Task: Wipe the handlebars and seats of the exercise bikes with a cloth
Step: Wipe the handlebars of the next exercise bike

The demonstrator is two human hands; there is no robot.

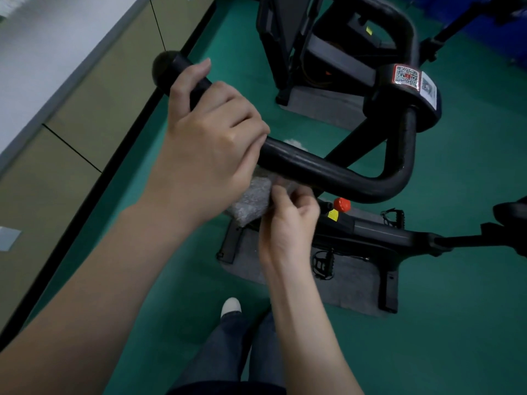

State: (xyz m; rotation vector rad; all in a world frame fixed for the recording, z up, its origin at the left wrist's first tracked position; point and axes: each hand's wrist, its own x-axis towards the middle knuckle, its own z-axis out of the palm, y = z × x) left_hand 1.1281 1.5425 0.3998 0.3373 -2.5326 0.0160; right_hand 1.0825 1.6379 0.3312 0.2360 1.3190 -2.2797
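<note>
A black looped handlebar (pixel 328 169) of an exercise bike fills the middle of the head view. My left hand (pixel 211 138) grips its left arm, fingers curled round the bar just below the rounded end (pixel 164 68). Under the bar, my right hand (pixel 288 220) pinches a grey speckled cloth (pixel 252 198), which hangs bunched just below the handlebar and my left hand. Part of the cloth is hidden behind both hands. A sliver of the dark seat (pixel 513 212) shows at the right edge.
The bike's frame with a red knob (pixel 341 204) and pedals stands on a grey mat (pixel 350 283) on green floor. A second bike (pixel 288 32) stands behind. A wall with a black skirting runs along the left. My shoe (pixel 231 306) is near the mat.
</note>
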